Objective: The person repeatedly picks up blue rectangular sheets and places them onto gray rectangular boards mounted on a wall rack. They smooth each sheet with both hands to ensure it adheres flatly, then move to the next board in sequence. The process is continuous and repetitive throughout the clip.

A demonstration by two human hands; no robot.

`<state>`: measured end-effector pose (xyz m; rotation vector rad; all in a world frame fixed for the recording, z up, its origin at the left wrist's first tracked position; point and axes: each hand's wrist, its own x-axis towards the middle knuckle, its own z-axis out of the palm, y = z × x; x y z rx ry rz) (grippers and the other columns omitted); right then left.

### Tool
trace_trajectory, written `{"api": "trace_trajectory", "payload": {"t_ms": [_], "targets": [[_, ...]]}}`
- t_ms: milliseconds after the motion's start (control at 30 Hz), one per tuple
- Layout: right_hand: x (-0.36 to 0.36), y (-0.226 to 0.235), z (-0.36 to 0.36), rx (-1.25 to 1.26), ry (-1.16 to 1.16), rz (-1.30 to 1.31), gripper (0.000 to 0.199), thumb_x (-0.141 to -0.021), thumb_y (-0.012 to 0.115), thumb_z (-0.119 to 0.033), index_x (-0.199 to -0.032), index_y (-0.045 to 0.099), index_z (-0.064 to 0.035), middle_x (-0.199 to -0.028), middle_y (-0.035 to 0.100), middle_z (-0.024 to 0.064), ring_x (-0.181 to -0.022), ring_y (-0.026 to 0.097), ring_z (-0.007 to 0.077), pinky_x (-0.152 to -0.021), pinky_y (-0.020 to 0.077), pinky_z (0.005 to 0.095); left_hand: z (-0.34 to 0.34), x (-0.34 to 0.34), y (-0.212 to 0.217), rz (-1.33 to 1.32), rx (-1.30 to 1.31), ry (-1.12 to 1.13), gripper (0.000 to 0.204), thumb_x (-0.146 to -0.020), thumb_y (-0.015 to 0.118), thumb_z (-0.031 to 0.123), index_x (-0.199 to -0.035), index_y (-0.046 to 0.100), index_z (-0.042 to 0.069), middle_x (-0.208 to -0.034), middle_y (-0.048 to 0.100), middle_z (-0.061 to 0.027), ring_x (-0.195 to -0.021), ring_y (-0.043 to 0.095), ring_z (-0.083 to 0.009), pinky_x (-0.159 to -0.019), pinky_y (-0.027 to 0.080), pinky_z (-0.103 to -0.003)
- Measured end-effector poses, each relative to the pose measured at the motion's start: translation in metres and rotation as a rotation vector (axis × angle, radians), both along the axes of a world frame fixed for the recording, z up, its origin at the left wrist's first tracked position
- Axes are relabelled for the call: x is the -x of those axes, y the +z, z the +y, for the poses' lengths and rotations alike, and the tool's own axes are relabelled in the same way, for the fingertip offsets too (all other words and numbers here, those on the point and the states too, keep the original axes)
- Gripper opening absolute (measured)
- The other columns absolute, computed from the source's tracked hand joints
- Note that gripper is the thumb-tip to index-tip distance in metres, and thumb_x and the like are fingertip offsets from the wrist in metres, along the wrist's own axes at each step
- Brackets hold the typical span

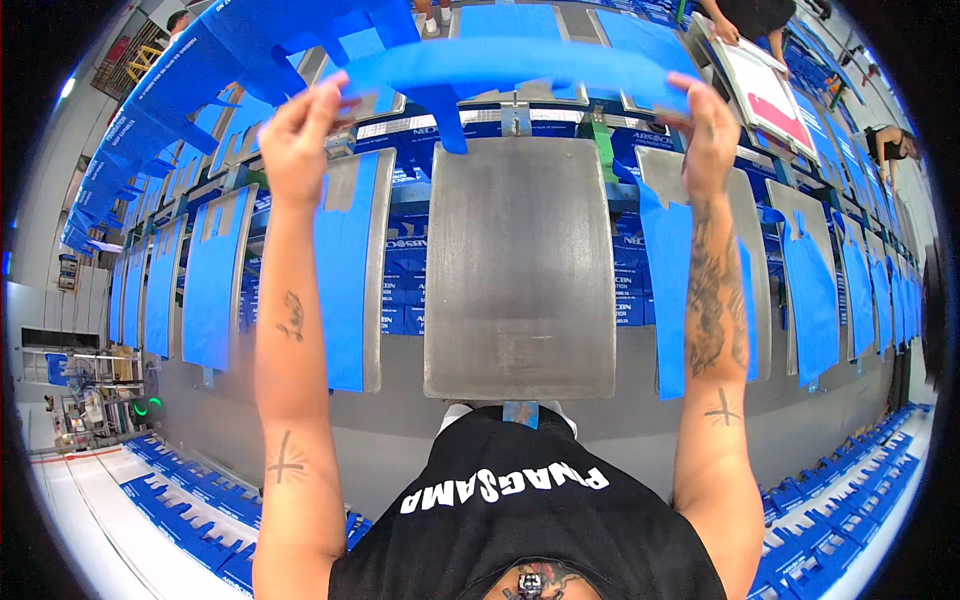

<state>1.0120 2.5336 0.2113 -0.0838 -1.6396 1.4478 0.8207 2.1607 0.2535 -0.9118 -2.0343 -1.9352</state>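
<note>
While both arms reach forward over the bench, we note the blue fabric bag (pixel 510 62) spread in the air at 12 o'clock from the central grey metal platen (pixel 520 270). The left hand (pixel 300 140), at 10 o'clock, has thumb and fingers pinched on the bag's left end; the right hand (pixel 708 135), at 2 o'clock, appears clamped on the right end, though motion blur softens the contact. Between the hands the fabric sags little, and a narrow strap (pixel 450 118) hangs down to the platen's upper edge.

Progress, as we judge it: the neighbouring platens are dressed. A flat blue bag (pixel 350 280) lies at 9 o'clock, another blue bag (pixel 668 290) at 3 o'clock partly behind the right forearm, and the rows continue outward both ways. The central platen shows its metal face, so laying a bag on it seems undone. We see no white lettering on the nearest laid bags; the hanging blue bags (pixel 185 85) at 10 o'clock do bear it, so printing looks finished there only. At 1 o'clock a co-worker's hand (pixel 727 33) holds a framed print screen (pixel 757 85) with a red patch.
</note>
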Motion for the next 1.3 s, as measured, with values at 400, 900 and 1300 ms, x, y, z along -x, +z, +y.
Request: {"api": "trace_trajectory", "payload": {"t_ms": [400,900,1300], "targets": [[-0.163,-0.258,-0.098,0.39,-0.014,-0.72,0.015,-0.091,0.069,-0.007,-0.105,0.068,-0.003,-0.078,0.057,-0.0022,-0.067,0.055,0.007,-0.054,0.0541,0.0239,-0.07,-0.161,-0.27,-0.949,0.179,0.044,0.028,-0.088,0.07,0.003,-0.114,0.062,-0.004,-0.088,0.071,-0.0099,-0.074,0.07,-0.0176,-0.063,0.057,-0.027],[0.033,-0.124,0.024,0.448,-0.021,-0.12,0.014,-0.086,0.063,-0.005,-0.099,0.067,-0.0062,-0.087,0.065,-0.0004,-0.074,0.06,0.0116,-0.062,0.0507,0.0278,0.059,0.018,-0.129,-0.953,-0.459,-0.627,0.026,-0.087,0.06,0.026,-0.106,0.066,0.01,-0.115,0.068,-0.0156,-0.11,0.062,-0.0344,-0.096,0.048,-0.057],[0.003,-0.019,-0.001,0.204,0.055,0.247,0.019,-0.083,0.07,0.004,-0.102,0.071,0.0027,-0.089,0.067,0.0019,-0.081,0.061,0.008,-0.077,0.0486,0.0223,0.022,0.002,-0.027,-0.611,-0.565,-0.767,0.039,-0.084,0.052,0.014,-0.121,0.061,0.004,-0.13,0.063,-0.0168,-0.124,0.058,-0.0336,-0.108,0.042,-0.06]]}}
